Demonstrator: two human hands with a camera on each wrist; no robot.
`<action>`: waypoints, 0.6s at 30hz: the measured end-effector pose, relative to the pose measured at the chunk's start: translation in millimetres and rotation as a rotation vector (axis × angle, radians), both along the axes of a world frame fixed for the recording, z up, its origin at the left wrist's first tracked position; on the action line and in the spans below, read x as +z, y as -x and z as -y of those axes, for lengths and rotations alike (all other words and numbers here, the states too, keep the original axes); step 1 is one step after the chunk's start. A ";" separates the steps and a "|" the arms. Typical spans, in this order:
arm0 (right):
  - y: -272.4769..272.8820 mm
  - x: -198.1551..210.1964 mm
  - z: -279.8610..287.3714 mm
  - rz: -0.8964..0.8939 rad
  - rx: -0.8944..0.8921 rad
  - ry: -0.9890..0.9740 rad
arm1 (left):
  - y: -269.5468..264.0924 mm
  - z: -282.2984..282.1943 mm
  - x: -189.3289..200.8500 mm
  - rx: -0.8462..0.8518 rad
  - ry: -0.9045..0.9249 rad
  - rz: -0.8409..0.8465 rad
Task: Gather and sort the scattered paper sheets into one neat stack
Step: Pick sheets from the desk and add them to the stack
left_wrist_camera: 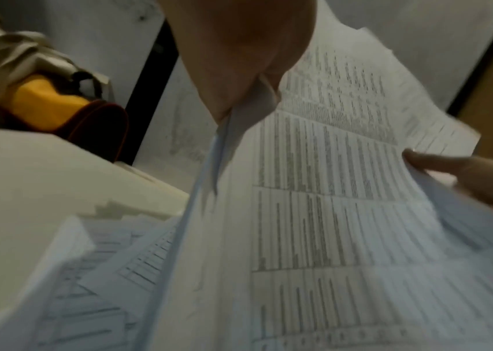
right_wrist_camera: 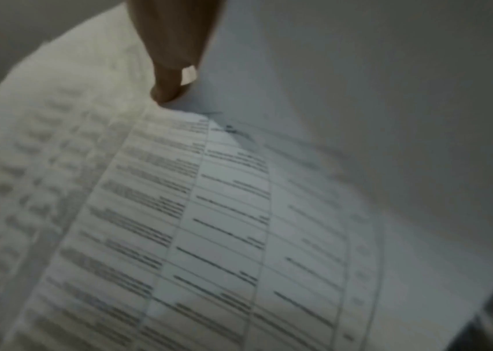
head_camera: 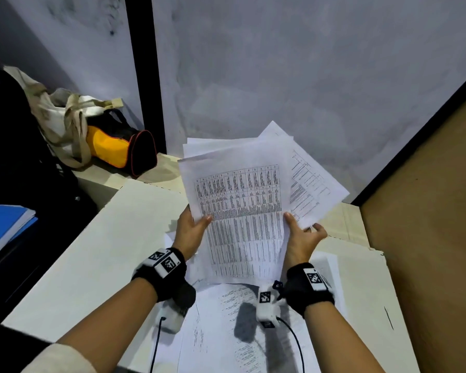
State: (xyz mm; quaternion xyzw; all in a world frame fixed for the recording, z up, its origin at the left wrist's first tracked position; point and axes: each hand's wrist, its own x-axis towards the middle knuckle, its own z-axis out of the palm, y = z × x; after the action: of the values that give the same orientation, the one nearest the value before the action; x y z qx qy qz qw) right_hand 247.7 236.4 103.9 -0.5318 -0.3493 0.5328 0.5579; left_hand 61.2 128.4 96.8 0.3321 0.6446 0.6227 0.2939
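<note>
Task partly done, in my judgement. I see a gathered bundle of sheets point(head_camera: 240, 200) held up above the counter point(head_camera: 97, 251), its far corners fanned out and not yet squared. My left hand point(head_camera: 190, 232) grasps the bundle's left edge, thumb on the printed table. My right hand point(head_camera: 303, 238) pinches the right edge with the thumb on top, the other fingers spread loosely behind an offset sheet. Remaining: several loose sheets point(head_camera: 226, 332) lie overlapping on the counter, near, below my wrists. Containers: a yellow and black bag point(head_camera: 121, 149) and a cloth tote point(head_camera: 62, 122) sit far left; I cannot tell their contents
</note>
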 end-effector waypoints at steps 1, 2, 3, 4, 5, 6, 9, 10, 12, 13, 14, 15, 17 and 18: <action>-3.0 2.3 0.5 -0.013 0.056 0.034 | 0.6 1.2 -1.1 -0.024 0.009 0.003; -6.7 1.5 -2.2 0.004 0.154 0.046 | 1.2 2.1 -0.9 -0.049 0.018 0.017; -10.8 4.0 -3.6 0.046 0.277 0.028 | 1.0 3.8 1.0 -0.073 0.024 0.033; -15.7 8.2 -6.2 0.127 0.394 -0.010 | 2.4 4.6 0.8 -0.098 0.032 0.043; -20.4 16.3 -8.5 0.213 0.485 -0.046 | 2.8 5.1 2.8 -0.123 0.034 0.057; -23.4 24.2 -11.3 0.261 0.542 -0.089 | 3.3 5.7 4.4 -0.146 0.030 0.071; -28.3 47.8 -18.8 0.262 0.684 -0.193 | 1.3 3.4 13.8 -0.208 0.018 0.133; -28.2 48.9 -21.1 0.241 0.710 -0.195 | 1.1 1.6 14.8 -0.209 0.015 0.130; -24.8 49.0 -22.5 0.303 0.714 -0.149 | -0.5 -3.1 16.4 -0.200 -0.009 0.173; -23.5 47.2 -21.9 0.337 0.713 -0.120 | -2.3 -4.7 18.0 -0.185 -0.018 0.186; -21.8 44.5 -21.4 0.345 0.713 -0.088 | -2.8 -7.2 18.0 -0.149 -0.023 0.186; -19.6 43.8 -19.7 0.369 0.720 -0.075 | -4.0 -8.9 19.3 -0.118 -0.027 0.175; -17.3 41.8 -16.0 0.413 0.718 -0.059 | -7.4 -9.7 21.8 -0.084 -0.030 0.176; -16.2 45.5 -12.0 0.425 0.705 -0.066 | -9.9 -9.0 25.9 -0.078 -0.037 0.174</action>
State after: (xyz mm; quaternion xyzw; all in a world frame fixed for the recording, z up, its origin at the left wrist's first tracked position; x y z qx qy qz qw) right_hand 263.9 248.4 149.4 -0.4596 -0.6344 0.5582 0.2732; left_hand 71.0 137.4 122.7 0.3067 0.5918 0.6491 0.3667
